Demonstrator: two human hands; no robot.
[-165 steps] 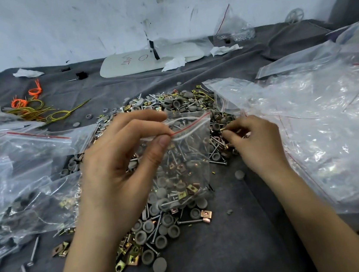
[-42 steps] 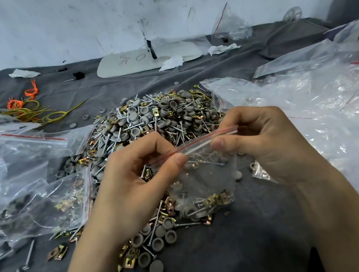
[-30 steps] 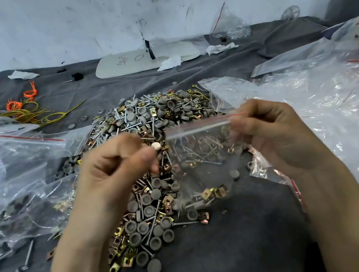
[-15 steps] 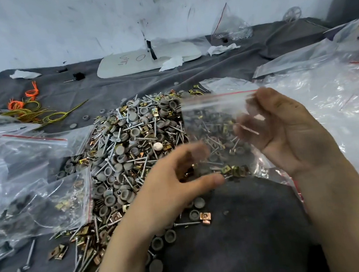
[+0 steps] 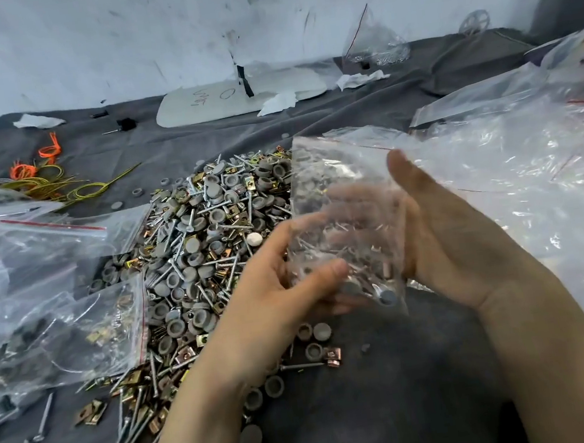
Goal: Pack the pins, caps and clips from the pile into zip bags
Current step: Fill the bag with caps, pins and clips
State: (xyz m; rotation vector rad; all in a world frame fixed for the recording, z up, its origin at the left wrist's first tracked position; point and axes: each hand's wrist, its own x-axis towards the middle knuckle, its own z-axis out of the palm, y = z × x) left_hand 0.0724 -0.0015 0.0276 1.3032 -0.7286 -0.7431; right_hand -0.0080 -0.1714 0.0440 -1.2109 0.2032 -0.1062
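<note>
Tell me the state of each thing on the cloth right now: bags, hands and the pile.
zip bag, partly filled, upright between both hands.
left hand, grips the bag's lower corner.
right hand, flat, fingers straight against the bag.
pile, loose, unpacked.
filled bags, lying flat at left.
empty bags, heaped at right.

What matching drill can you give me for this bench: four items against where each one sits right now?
Items
1. filled zip bag
2. orange ties
3. white board
4. loose pile

Places
A. far left of the grey cloth
B. between the left hand and right hand
C. centre back, near the wall
D. middle of the cloth, left of the held bag

Pairs: 1-B, 2-A, 3-C, 4-D
</note>
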